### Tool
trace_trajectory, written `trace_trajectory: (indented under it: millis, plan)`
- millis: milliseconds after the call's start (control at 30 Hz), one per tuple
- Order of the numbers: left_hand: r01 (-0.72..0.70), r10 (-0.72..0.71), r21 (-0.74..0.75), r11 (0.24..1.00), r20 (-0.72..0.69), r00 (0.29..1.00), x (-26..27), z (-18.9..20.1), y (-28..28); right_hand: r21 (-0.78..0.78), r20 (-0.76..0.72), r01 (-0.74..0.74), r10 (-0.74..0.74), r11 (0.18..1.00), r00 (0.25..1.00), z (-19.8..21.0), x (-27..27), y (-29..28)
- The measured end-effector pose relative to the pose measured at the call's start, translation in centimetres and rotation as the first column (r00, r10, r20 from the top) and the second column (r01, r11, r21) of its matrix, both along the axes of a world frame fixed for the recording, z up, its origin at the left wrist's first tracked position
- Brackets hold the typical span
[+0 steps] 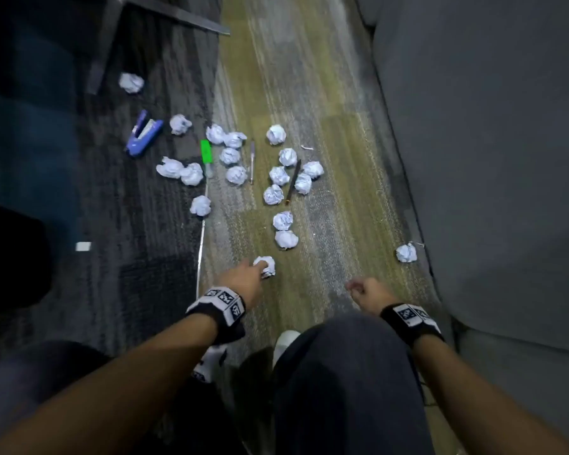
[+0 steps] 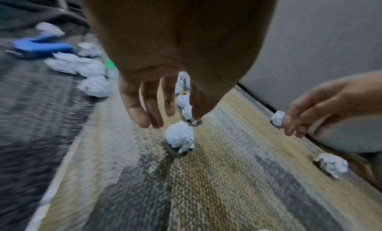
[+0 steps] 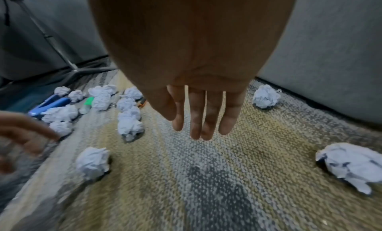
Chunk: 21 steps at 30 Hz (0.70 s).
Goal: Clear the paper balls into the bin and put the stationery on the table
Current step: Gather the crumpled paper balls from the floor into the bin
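Your left hand [image 1: 243, 277] reaches down over the nearest paper ball [image 1: 265, 266], which lies on the green strip of the carpet [image 1: 309, 93]. From the left wrist view your fingers [image 2: 134, 113] hang spread and straight just above that ball, with the tips close to it but apart from it. In the head view the hand overlaps the ball, so you cannot tell contact from there. Your right hand [image 1: 368, 290] hovers over bare carpet to the right, holding nothing; the right wrist view shows its fingers extended and side by side, pointing down.

Farther out, a cluster of paper balls [image 1: 278, 175] spreads across the seam between the green strip and the dark carpet on the left. Two more balls [image 1: 284, 229] lie one behind the other between that cluster and your left hand. A lone ball [image 1: 406, 252] sits at the right, just beside the grey wall panel [image 1: 489, 159]. Another lone ball [image 1: 131, 82] lies far left, near a dark furniture leg [image 1: 102, 47].

The stationery is all on the floor among the balls: a blue stapler [image 1: 144, 134] lies open on the dark carpet at the far left, a green highlighter [image 1: 206, 157] on the seam, a pen [image 1: 252, 162] right of it, and a dark pencil [image 1: 293, 182] in the right part of the cluster.
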State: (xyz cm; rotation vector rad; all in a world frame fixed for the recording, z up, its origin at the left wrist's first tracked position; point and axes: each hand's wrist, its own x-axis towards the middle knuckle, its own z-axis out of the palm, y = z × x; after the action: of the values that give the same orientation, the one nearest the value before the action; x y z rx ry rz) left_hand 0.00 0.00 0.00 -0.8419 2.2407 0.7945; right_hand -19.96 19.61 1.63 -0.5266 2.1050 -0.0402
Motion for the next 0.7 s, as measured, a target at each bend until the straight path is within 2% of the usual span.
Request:
trace_trajectory:
  millis: [100,167,200,267,333,367,467,500,633,700]
  plan:
    - [0.117,-0.118,-0.058,0.991,-0.022,0.993,-2.4,-5.1,0.9,0.011,-0.047,-0.023,0.024,1.0,0.999,-3.9,-0.8,0.3]
    - [0.198,-0.194,-0.059,0.978,0.073,0.978,-3.0,-7.8,1.4,0.006,-0.14,0.011,-0.01,1.0,0.99,-5.8,-2.1,1.4]
    - [0.226,-0.219,-0.046,0.973,0.118,0.969,-2.9,-8.4,1.8,-0.015,-0.241,0.031,-0.033,0.999,0.97,-6.4,-3.3,2.2]
    - [0.258,-0.252,-0.042,0.965,0.114,0.961,-2.1,-9.3,2.4,-0.129,-0.457,0.118,-0.164,0.985,0.874,-7.1,-6.9,3.5]
    - [0.222,-0.22,-0.041,0.974,0.042,0.974,-1.4,-8.9,2.6,-0.172,-0.57,0.182,-0.248,0.968,0.783,-7.7,-10.8,4.2]
    - [0.219,-0.218,-0.034,0.975,0.014,0.976,-1.3,-8.8,2.5,-0.136,-0.567,0.171,-0.218,0.976,0.794,-8.6,-12.6,4.5]
    - [0.273,-0.274,-0.028,0.961,-0.019,0.962,-2.4,-8.3,1.6,0.002,-0.431,0.033,-0.029,0.999,0.902,-11.5,-16.1,4.5]
    - [0.295,-0.295,-0.025,0.955,-0.029,0.955,-3.0,-8.2,1.3,-0.021,-0.425,0.027,-0.033,0.999,0.905,-11.6,-16.2,4.1]
    - [0.293,-0.299,-0.069,0.953,-0.102,0.949,-6.8,-6.8,1.4,-0.321,-0.461,0.114,-0.26,0.94,0.848,-9.0,-13.8,4.1]
    - [0.303,-0.317,-0.131,0.944,-0.109,0.942,-9.1,-6.7,1.6,-0.31,-0.511,0.175,-0.319,0.934,0.798,-8.0,-11.8,6.4]
